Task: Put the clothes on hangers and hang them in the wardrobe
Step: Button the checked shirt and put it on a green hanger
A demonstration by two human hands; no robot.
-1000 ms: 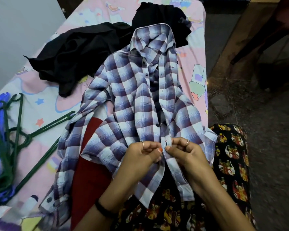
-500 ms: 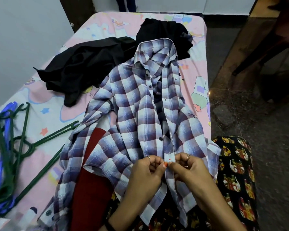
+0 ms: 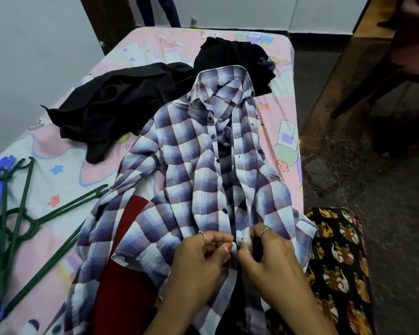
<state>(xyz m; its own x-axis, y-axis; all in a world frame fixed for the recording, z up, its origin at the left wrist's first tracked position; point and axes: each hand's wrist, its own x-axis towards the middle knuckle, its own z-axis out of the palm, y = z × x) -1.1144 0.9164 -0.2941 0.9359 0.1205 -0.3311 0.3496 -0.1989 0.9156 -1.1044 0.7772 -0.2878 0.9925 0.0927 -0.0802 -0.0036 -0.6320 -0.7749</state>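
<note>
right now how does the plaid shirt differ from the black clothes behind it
The plaid shirt is checked blue and white; the black clothes are plain. The plaid shirt lies spread front-up with both hands, left hand and right hand, pinching its placket; the black clothes lie crumpled and untouched. Both rest on the bed, off hangers.

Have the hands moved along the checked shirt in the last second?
No. Both the left hand and the right hand stay pinching the shirt front at the same low spot, below the lowest dark button; only the camera shifted.
</note>
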